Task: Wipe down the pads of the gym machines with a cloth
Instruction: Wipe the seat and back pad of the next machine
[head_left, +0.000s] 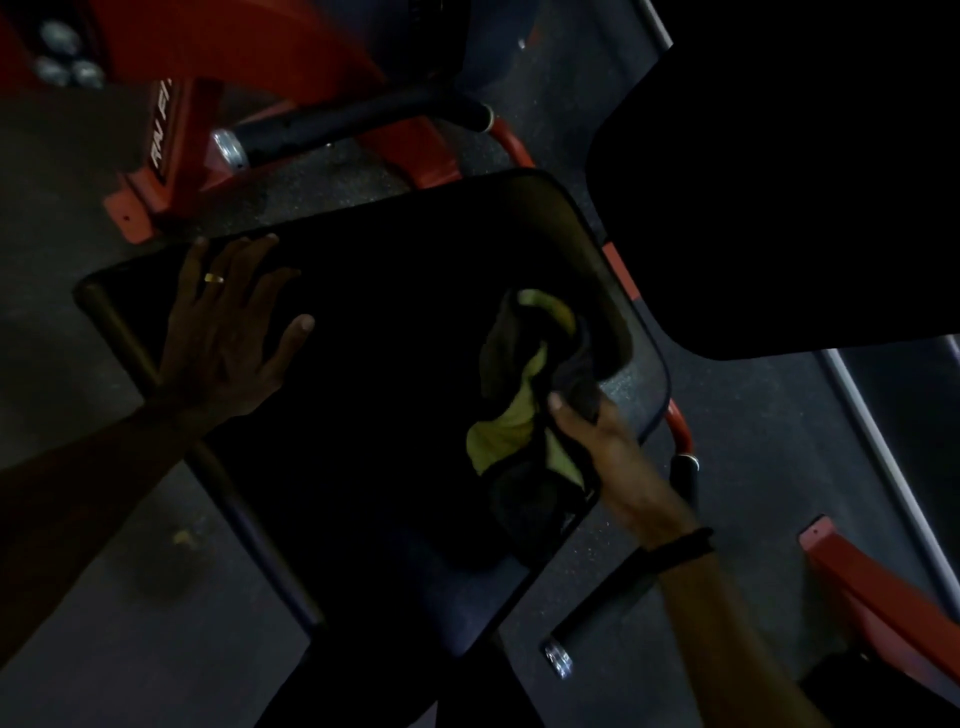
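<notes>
A black seat pad of a red gym machine fills the middle of the view. My left hand lies flat on the pad's left part, fingers spread, a ring on one finger. My right hand grips a bunched yellow-green and dark cloth that lies on the pad's right side near its edge. A second black pad stands at the upper right, tilted above the seat.
The red frame of the machine stands at the upper left with a black padded roller bar. A black handle with a metal end sticks out at the lower right. Another red frame foot sits on the dark speckled floor.
</notes>
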